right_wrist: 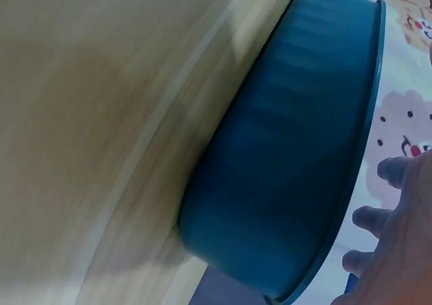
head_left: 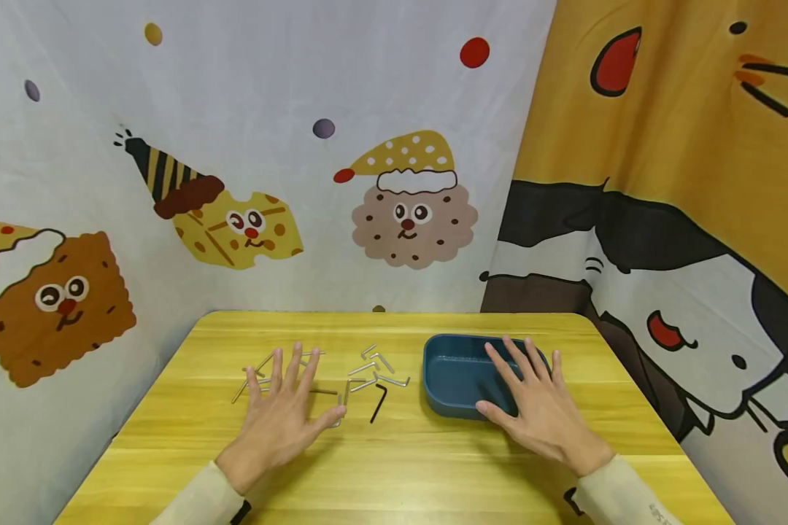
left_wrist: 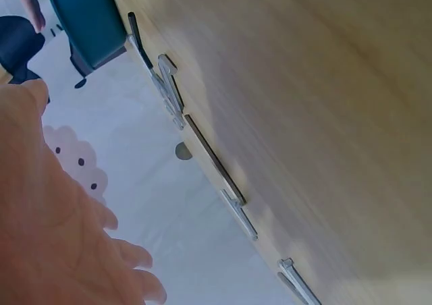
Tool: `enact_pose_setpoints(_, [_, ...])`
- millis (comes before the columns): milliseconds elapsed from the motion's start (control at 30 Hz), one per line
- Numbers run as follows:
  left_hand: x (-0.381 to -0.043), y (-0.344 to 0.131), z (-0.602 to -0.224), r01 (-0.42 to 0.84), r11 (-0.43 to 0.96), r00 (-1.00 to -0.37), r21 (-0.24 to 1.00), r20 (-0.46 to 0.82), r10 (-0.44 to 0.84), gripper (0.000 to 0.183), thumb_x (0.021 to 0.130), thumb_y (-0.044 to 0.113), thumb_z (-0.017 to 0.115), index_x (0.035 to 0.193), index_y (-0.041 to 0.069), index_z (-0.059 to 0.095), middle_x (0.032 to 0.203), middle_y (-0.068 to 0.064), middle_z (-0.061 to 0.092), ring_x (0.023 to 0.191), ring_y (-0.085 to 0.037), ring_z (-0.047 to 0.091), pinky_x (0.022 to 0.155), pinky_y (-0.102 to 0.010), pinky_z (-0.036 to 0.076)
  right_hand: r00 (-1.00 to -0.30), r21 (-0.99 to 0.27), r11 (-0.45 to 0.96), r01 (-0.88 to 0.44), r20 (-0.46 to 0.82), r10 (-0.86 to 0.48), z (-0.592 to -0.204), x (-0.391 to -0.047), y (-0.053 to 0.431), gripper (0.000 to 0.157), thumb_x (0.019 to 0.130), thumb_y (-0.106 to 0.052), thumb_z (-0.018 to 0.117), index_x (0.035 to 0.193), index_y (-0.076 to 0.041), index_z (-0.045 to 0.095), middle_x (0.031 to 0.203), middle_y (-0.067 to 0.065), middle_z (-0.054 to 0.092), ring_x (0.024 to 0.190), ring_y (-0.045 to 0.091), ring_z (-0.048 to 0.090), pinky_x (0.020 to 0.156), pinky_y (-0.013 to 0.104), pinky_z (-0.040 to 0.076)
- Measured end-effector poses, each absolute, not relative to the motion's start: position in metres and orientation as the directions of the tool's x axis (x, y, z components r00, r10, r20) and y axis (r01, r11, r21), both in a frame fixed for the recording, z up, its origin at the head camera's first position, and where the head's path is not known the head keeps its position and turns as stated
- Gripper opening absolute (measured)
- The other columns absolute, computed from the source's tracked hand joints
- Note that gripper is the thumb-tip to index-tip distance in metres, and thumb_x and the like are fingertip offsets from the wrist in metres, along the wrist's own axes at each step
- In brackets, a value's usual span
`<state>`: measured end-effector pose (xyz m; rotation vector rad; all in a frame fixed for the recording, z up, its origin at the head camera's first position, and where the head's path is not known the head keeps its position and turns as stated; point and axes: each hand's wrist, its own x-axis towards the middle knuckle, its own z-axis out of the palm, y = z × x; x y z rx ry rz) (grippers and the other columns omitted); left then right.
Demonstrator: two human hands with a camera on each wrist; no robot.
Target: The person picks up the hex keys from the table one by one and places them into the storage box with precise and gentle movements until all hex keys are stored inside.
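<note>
My left hand hovers over the left part of the table with fingers spread, holding nothing. Below and beyond it lie several silver hex keys, scattered loosely; some are partly hidden by the fingers. A black hex key lies at the near right of this group. My right hand, fingers also spread, is above the near right side of a dark blue rectangular tray and covers part of it. In the right wrist view the tray's outer wall fills the middle, with the fingertips beyond its rim.
The yellow wood-grain table has rounded far corners. Right behind it hangs a white cloth printed with cartoon snacks, and an orange cartoon curtain hangs at the right.
</note>
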<state>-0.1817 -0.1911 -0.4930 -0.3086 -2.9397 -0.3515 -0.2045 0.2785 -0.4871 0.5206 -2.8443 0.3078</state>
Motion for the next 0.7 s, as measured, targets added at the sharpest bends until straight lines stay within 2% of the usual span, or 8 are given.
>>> enact_pose_setpoints(200, [-0.183, -0.187, -0.492, 0.235, 0.947, -0.965, 0.219, 0.164, 0.202, 0.109, 0.109, 0.082, 0.058, 0.189, 0.021, 0.016, 0.195, -0.018, 0.008, 0.18, -0.056, 0.007, 0.131, -0.097, -0.003, -0.928, -0.194, 0.921, -0.338, 0.234, -0.292, -0.491, -0.216, 0.291, 0.095, 0.109, -0.076, 0.065, 0.186, -0.029, 0.033, 0.196, 0.014, 0.024, 0.18, 0.058, 0.017, 0.134, 0.094, 0.009])
enact_pose_setpoints(333, [-0.184, -0.182, -0.493, 0.263, 0.939, -0.961, 0.221, 0.15, 0.234, 0.108, 0.109, 0.082, 0.056, 0.188, 0.022, 0.015, 0.195, -0.016, 0.01, 0.181, -0.053, 0.007, 0.132, -0.097, 0.001, -0.935, -0.209, 0.921, -0.328, 0.211, -0.285, -0.494, -0.225, 0.301, 0.094, 0.111, -0.075, 0.063, 0.186, -0.027, 0.033, 0.195, 0.016, 0.025, 0.179, 0.059, 0.018, 0.132, 0.096, 0.009])
enact_pose_setpoints(533, [-0.187, -0.176, -0.496, 0.294, 0.925, -0.956, 0.24, 0.095, 0.279, 0.107, 0.109, 0.083, 0.056, 0.189, 0.027, 0.011, 0.196, -0.01, 0.002, 0.183, -0.047, -0.001, 0.135, -0.094, -0.001, -0.948, -0.239, 0.923, -0.302, 0.174, -0.265, -0.498, -0.238, 0.314, 0.094, 0.112, -0.074, 0.061, 0.187, -0.025, 0.032, 0.194, 0.02, 0.024, 0.179, 0.06, 0.015, 0.133, 0.095, 0.006])
enact_pose_setpoints(700, [-0.187, -0.172, -0.498, 0.328, 0.919, -0.945, 0.218, 0.081, 0.318, 0.106, 0.11, 0.084, 0.055, 0.189, 0.028, 0.012, 0.196, -0.01, 0.004, 0.182, -0.046, 0.0, 0.136, -0.093, 0.002, -0.954, -0.26, 0.919, -0.295, 0.137, -0.267, -0.499, -0.247, 0.317, 0.096, 0.112, -0.076, 0.059, 0.186, -0.022, 0.033, 0.194, 0.022, 0.023, 0.179, 0.061, 0.014, 0.133, 0.095, 0.004])
